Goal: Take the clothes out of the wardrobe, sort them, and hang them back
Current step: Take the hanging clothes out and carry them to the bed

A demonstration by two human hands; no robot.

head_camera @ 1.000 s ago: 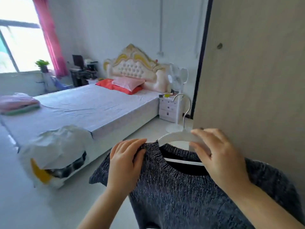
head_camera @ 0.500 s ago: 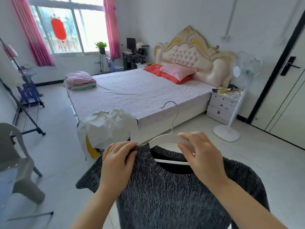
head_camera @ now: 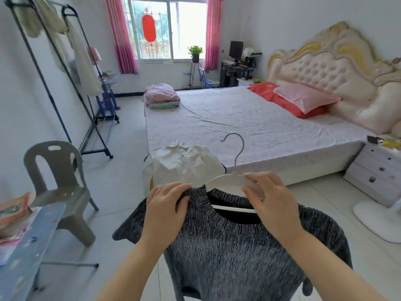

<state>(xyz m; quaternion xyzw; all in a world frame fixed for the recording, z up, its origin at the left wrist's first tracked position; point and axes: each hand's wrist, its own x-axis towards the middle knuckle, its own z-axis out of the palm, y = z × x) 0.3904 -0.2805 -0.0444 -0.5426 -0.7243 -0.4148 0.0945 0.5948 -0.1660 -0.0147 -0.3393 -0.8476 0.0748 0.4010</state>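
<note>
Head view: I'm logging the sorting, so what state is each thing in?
Grey sweater, hung, held up.
White hanger, inside the sweater's neck, hook free.
Left hand, pinching the sweater's collar.
Right hand, gripping the hanger.
White garment, heaped on the bed's corner.
Clothes rack, light garments hanging.

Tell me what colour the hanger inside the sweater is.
The hanger is white, seen best in the head view.

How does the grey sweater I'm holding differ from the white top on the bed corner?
The grey sweater is dark flecked knit; the white top is pale plain cloth. The sweater hangs spread from a hanger, held by the left hand and right hand; the top lies crumpled on the bed. Both appear to be on hangers.
</note>
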